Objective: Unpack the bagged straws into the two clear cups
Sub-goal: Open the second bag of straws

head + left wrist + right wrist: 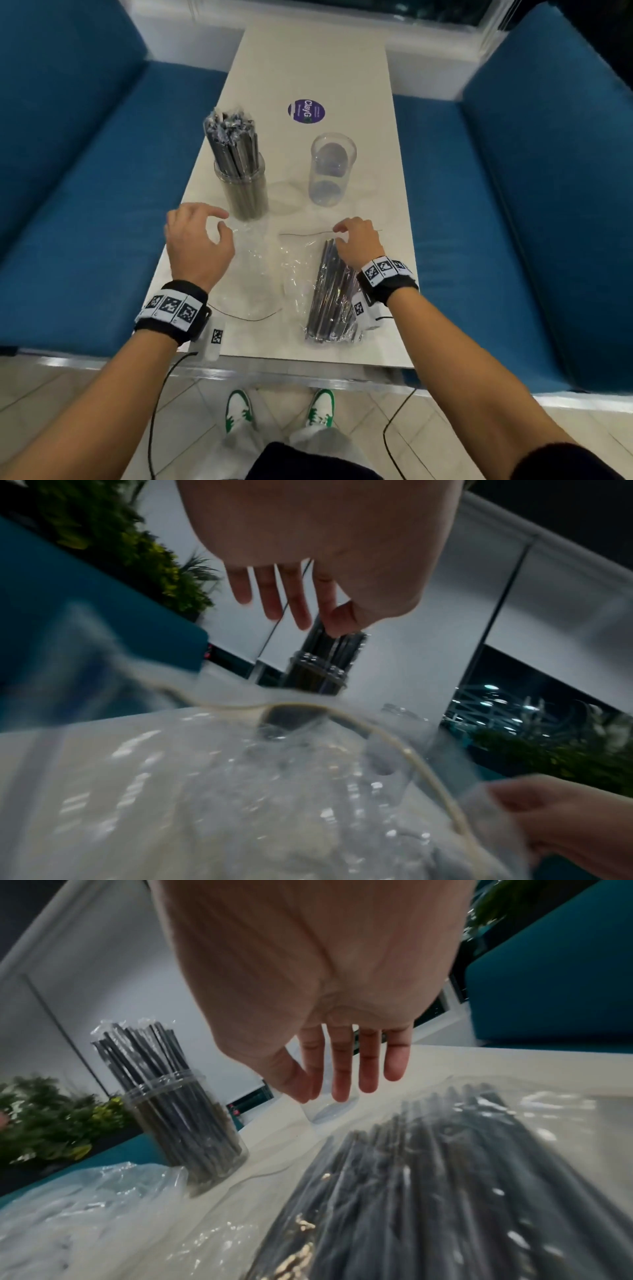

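Two clear cups stand mid-table. The left cup (244,186) (186,1123) is packed with dark wrapped straws; the right cup (331,171) (323,1110) is empty. An empty crumpled plastic bag (255,270) (240,791) lies in front of the full cup. My left hand (214,228) (291,599) hovers over it, fingers spread and holding nothing. To the right lies a clear bag of dark straws (329,298) (445,1177), mouth towards the cups. My right hand (346,234) (346,1077) hangs over that mouth with straight fingers, gripping nothing.
Blue bench seats (85,205) flank the narrow white table (308,61) on both sides. A round purple sticker (306,110) sits beyond the cups. The table's front edge (291,363) is near my wrists, and cables hang from both wristbands.
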Demonstrator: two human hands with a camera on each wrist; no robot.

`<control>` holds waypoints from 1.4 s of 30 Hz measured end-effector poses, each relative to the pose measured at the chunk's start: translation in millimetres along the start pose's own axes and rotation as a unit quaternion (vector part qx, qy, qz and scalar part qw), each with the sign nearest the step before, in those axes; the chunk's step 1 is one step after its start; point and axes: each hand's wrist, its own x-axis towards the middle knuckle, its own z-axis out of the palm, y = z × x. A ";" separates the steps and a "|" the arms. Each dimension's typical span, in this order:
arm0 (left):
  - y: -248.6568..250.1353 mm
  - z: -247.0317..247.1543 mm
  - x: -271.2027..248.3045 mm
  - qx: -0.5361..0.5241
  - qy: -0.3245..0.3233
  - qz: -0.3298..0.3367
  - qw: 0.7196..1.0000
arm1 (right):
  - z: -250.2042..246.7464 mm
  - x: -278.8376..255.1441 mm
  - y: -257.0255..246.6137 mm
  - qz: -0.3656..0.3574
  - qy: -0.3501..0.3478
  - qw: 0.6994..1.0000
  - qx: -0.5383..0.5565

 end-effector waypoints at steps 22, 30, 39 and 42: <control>53.3 133.9 6.5 0.051 -0.445 -0.165 0.879 | 36.1 32.2 5.8 -0.050 -0.071 0.984 -0.156; 51.5 143.3 -5.7 0.068 -0.446 -0.074 0.889 | 31.7 17.6 12.4 -0.056 -0.117 0.980 -0.149; 80.1 143.7 11.8 -0.065 -0.282 -0.053 0.956 | -33.1 31.9 1.3 -0.016 -0.101 0.993 -0.053; 100.8 135.3 29.0 -0.111 -0.248 -0.114 0.956 | -69.5 36.1 -6.2 -0.002 -0.025 1.000 0.000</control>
